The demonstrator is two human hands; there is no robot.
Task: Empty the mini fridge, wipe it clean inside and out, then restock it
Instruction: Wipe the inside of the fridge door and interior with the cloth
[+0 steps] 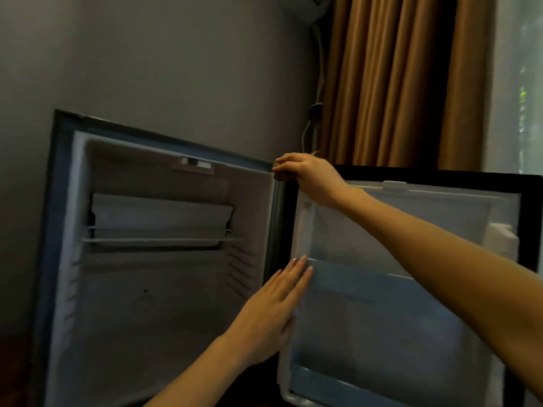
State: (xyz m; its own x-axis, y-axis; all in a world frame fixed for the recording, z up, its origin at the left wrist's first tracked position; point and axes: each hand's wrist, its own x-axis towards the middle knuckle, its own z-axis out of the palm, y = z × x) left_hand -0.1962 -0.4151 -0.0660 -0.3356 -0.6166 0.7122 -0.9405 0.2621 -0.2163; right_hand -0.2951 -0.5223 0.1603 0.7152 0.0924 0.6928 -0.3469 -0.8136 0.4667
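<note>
Well, the mini fridge (pixel 164 304) stands open, with a wire shelf (pixel 158 239) inside under a white panel (pixel 161 212). My left hand (pixel 270 315) lies flat, fingers straight, against its door's (pixel 382 333) inner edge. My right hand (pixel 308 174) curls round a dark lump (pixel 277 173) at its top hinge corner.

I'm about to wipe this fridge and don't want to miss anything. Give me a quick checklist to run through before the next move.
1. Fridge cavity emptied: ok, only the wire shelf shows.
2. Door swung open: ok.
3. Door lining free of items: ok, none visible.
4. Left hand steadying the door: ok, straight fingers on its inner edge.
5. Wiping cloth in right hand: cannot tell; fingers curl over something dark at the top hinge corner.
</note>
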